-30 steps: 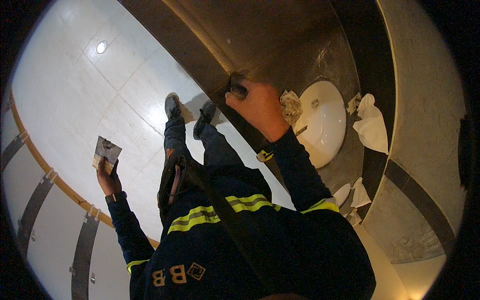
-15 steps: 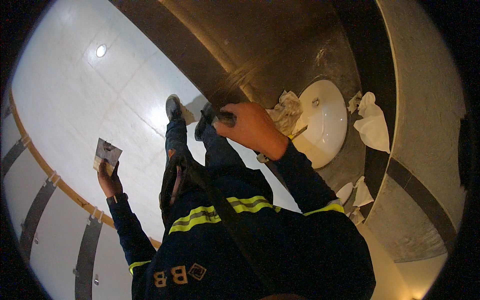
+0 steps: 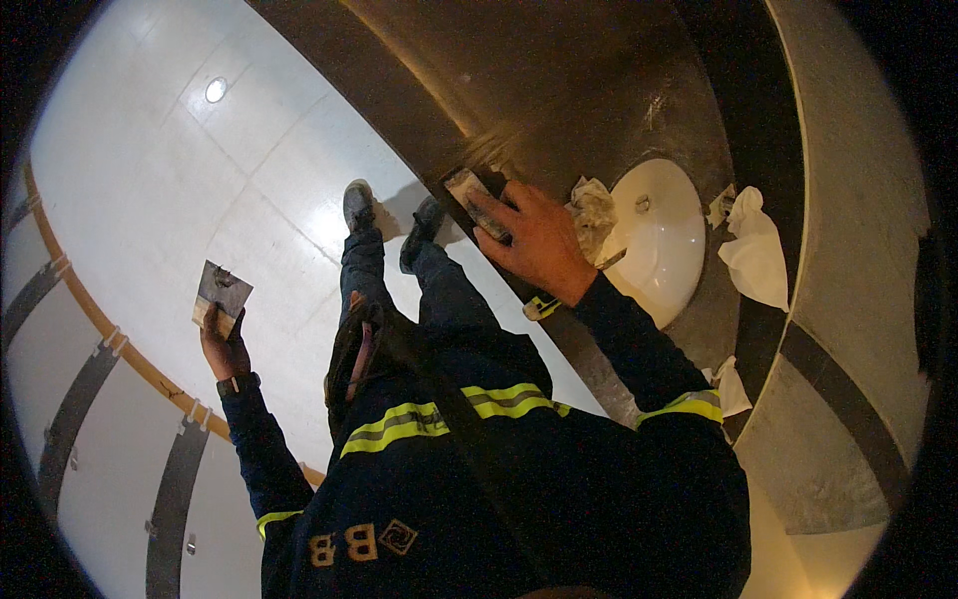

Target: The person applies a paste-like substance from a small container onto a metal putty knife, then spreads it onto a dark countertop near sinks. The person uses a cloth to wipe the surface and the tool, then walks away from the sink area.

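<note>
My left hand (image 3: 226, 344) is closed round the light handle of a wide scraper (image 3: 224, 288), held out over the pale floor. Dark paste sits on its metal blade. At the front edge of the dark countertop (image 3: 589, 110), my right hand (image 3: 539, 240) grips a small, flat grey block-like tool (image 3: 467, 188) with fingers spread over it; its exact kind is unclear. The tool appears to rest against the counter edge. Under my right wrist, a yellow-and-black tool (image 3: 542, 306) lies partly hidden. Crumpled, stained paper (image 3: 594, 215) lies between that hand and the sink.
A white oval sink (image 3: 664, 240) is set in the countertop. White paper or cloth (image 3: 755, 245) lies behind it, with another piece (image 3: 731, 387) nearer me. My shoes (image 3: 357, 205) stand on the floor beside the counter. White partition panels (image 3: 120, 459) line the left.
My right hand has shifted slightly right and opened its fingers over the grey tool, whose flat face now shows at the counter edge. The left hand with the scraper has barely moved.
</note>
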Available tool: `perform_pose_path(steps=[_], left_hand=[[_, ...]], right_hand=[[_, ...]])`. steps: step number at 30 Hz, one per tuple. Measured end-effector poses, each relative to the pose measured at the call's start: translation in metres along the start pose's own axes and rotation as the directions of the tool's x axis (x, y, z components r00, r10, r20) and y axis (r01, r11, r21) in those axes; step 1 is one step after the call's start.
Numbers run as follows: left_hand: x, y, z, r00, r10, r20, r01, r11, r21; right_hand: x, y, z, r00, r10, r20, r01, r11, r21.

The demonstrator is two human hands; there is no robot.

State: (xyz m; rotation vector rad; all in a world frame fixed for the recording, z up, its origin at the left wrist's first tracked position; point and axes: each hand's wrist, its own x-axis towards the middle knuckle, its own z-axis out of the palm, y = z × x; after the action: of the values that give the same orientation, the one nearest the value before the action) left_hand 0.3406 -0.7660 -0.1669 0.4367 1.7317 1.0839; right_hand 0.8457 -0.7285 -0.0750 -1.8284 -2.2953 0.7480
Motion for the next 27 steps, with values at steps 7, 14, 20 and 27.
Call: perform_pose_path(steps=[7, 14, 20, 27], left_hand=[[0.003, -0.009, -0.011, 0.996, 0.062, 0.067, -0.068, 0.994, 0.088], [-0.006, 0.003, 0.01, 0.998, 0.066, -0.008, -0.063, 0.979, 0.195], [-0.004, 0.002, 0.006, 0.998, 0.059, 0.015, -0.061, 0.98, 0.188], [-0.007, -0.003, -0.001, 0.979, 0.187, 0.084, -0.202, 0.827, 0.524]], right_hand=[[0.006, 0.007, 0.02, 0.995, -0.045, -0.084, 0.041, 0.997, -0.058], [0.012, -0.02, -0.01, 0.986, 0.1, 0.13, -0.091, 0.993, -0.076], [0.015, -0.014, -0.014, 0.979, 0.203, -0.033, -0.204, 0.979, -0.027], [0.034, -0.022, 0.003, 0.929, 0.366, -0.058, -0.362, 0.93, 0.06]])
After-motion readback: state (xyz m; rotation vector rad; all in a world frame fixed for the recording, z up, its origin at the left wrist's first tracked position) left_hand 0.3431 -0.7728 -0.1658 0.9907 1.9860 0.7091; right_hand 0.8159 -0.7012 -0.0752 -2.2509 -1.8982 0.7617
